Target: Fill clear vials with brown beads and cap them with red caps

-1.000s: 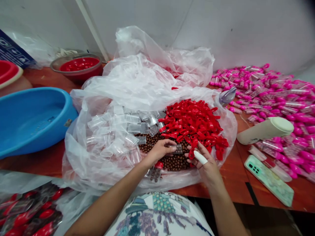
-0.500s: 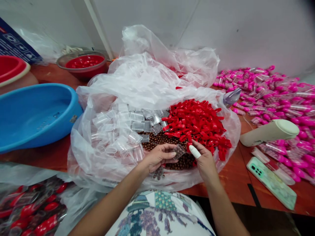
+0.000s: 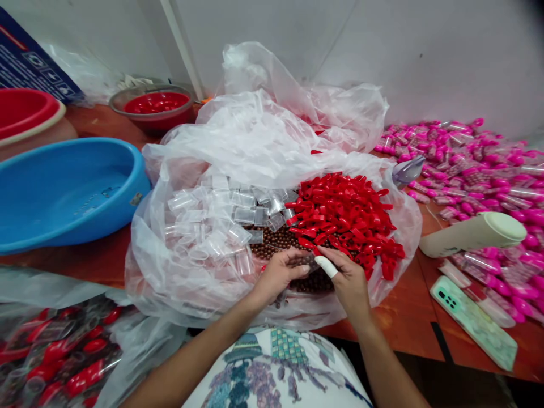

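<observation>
My left hand (image 3: 283, 275) pinches a clear plastic tube (image 3: 309, 259), mostly hidden by the fingers. My right hand (image 3: 346, 277), with a white cover on its thumb, meets the tube's far end. Its fingertips close on a red plastic cap (image 3: 315, 250), of which only a sliver shows. Both hands are over a heap of small brown beads (image 3: 272, 241) in an opened clear bag (image 3: 161, 294). Left of the beads lie loose clear tubes (image 3: 204, 218); a pile of red caps (image 3: 346, 209) covers the right side.
A blue basin (image 3: 80, 226) stands left, a bowl of red pieces (image 3: 155, 116) behind it. Filled tubes with red caps (image 3: 72, 357) lie lower left. On the right are pink-capped tubes (image 3: 480, 170), a cream cylinder (image 3: 471, 235), a phone (image 3: 476, 323) and a purple scoop (image 3: 408, 170).
My right hand has moved left, bringing the red cap against the tube in my left hand. The whole view has shifted slightly, with things appearing further right.
</observation>
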Demonstrator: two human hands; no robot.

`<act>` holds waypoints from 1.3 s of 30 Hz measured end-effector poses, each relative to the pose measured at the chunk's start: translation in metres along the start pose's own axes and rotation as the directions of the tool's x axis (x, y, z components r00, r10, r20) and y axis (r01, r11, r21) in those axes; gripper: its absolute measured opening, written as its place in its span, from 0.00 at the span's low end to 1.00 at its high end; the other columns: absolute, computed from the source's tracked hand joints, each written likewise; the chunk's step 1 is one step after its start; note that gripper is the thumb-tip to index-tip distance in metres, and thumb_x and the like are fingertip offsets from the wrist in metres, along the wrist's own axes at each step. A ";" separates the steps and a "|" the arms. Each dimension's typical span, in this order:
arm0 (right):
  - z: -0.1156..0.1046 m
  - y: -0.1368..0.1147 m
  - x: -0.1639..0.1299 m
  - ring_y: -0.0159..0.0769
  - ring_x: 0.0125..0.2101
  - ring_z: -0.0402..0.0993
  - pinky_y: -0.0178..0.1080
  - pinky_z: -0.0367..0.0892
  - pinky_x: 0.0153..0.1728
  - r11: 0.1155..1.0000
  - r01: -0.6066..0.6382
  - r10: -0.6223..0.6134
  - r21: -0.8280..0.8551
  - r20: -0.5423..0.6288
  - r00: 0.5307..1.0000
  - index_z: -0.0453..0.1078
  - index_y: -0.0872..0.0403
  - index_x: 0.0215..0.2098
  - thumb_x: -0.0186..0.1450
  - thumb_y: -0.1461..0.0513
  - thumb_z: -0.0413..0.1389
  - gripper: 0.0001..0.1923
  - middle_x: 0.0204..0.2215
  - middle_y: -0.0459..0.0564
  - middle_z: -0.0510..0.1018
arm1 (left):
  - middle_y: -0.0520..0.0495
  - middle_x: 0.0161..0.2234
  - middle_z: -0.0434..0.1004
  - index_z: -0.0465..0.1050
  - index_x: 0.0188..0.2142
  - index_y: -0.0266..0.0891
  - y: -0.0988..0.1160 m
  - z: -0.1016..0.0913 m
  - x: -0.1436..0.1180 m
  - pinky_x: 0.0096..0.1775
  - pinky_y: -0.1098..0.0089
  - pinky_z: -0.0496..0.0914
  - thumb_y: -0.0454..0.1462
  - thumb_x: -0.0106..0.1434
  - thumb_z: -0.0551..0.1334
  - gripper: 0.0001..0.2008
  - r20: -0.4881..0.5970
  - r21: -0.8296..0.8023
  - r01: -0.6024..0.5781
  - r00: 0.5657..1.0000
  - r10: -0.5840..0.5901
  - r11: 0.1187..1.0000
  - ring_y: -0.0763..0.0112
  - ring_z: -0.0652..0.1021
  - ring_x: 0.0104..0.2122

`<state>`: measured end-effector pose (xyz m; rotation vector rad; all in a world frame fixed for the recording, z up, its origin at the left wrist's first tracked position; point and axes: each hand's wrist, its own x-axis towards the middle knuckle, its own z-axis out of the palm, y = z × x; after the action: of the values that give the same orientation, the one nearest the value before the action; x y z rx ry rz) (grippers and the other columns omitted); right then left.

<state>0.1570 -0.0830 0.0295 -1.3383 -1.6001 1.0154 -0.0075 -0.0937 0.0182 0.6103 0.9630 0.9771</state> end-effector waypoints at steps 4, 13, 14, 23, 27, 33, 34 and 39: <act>0.007 0.005 -0.004 0.43 0.50 0.66 0.50 0.61 0.51 0.934 0.241 -0.223 -0.264 0.096 0.970 0.61 0.48 0.56 0.60 0.60 0.55 0.25 0.50 0.53 0.71 | 0.47 0.34 0.76 0.74 0.37 0.35 0.000 0.002 -0.002 0.36 0.72 0.69 0.35 0.44 0.70 0.19 -0.053 -0.047 -0.050 0.997 0.048 0.998 0.70 0.75 0.34; 0.017 0.019 -0.006 0.46 0.48 0.66 0.50 0.63 0.47 0.802 0.427 -0.394 -0.418 0.167 0.904 0.53 0.50 0.57 0.56 0.60 0.57 0.32 0.49 0.55 0.68 | 0.45 0.31 0.77 0.71 0.37 0.35 0.003 0.000 -0.008 0.32 0.72 0.68 0.49 0.54 0.62 0.20 0.019 -0.203 0.097 0.995 -0.095 0.974 0.71 0.76 0.29; 0.016 0.017 -0.008 0.46 0.47 0.66 0.49 0.63 0.46 0.796 0.428 -0.393 -0.428 0.173 0.903 0.54 0.50 0.56 0.55 0.60 0.58 0.32 0.48 0.55 0.69 | 0.43 0.30 0.77 0.71 0.37 0.34 0.005 0.000 -0.009 0.32 0.71 0.69 0.52 0.56 0.58 0.23 0.049 -0.238 0.140 0.990 -0.133 0.961 0.70 0.77 0.29; 0.022 0.004 -0.021 0.46 0.48 0.62 0.49 0.60 0.48 0.755 0.468 -0.392 -0.460 0.255 0.884 0.58 0.47 0.54 0.54 0.64 0.57 0.30 0.47 0.53 0.65 | 0.46 0.27 0.77 0.72 0.38 0.35 0.006 0.008 -0.011 0.27 0.71 0.70 0.52 0.59 0.54 0.22 0.108 -0.346 0.204 0.978 -0.177 0.916 0.69 0.77 0.23; 0.024 0.008 -0.024 0.45 0.47 0.61 0.50 0.60 0.47 0.778 0.457 -0.422 -0.432 0.180 0.889 0.51 0.49 0.57 0.52 0.66 0.56 0.35 0.46 0.54 0.65 | 0.45 0.24 0.76 0.73 0.37 0.33 0.002 0.008 -0.012 0.25 0.70 0.69 0.48 0.60 0.54 0.20 0.080 -0.321 0.222 0.975 -0.207 0.921 0.69 0.75 0.20; 0.020 -0.003 -0.023 0.47 0.52 0.58 0.51 0.58 0.50 0.767 0.450 -0.400 -0.458 0.209 0.893 0.47 0.53 0.60 0.52 0.63 0.56 0.39 0.52 0.57 0.60 | 0.47 0.22 0.74 0.71 0.37 0.33 0.000 0.006 -0.013 0.25 0.70 0.68 0.46 0.60 0.53 0.18 0.102 -0.315 0.238 0.971 -0.216 0.919 0.70 0.74 0.20; 0.019 -0.005 -0.022 0.47 0.52 0.58 0.50 0.57 0.51 0.756 0.457 -0.396 -0.468 0.229 0.889 0.49 0.53 0.59 0.52 0.63 0.56 0.38 0.53 0.56 0.61 | 0.48 0.21 0.73 0.70 0.36 0.34 -0.001 0.007 -0.013 0.25 0.70 0.68 0.46 0.59 0.53 0.17 0.088 -0.306 0.237 0.971 -0.221 0.922 0.70 0.73 0.19; 0.022 -0.003 -0.023 0.46 0.50 0.60 0.50 0.55 0.52 0.707 0.506 -0.446 -0.494 0.244 0.861 0.56 0.52 0.55 0.51 0.63 0.56 0.32 0.50 0.53 0.67 | 0.50 0.18 0.68 0.67 0.26 0.35 -0.009 0.012 -0.014 0.21 0.74 0.64 0.48 0.57 0.53 0.18 0.050 -0.280 0.258 0.966 -0.254 0.925 0.75 0.69 0.16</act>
<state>0.1388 -0.1076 0.0223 -1.1103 -2.2808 0.3112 0.0038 -0.1101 0.0218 0.2405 0.8457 0.8543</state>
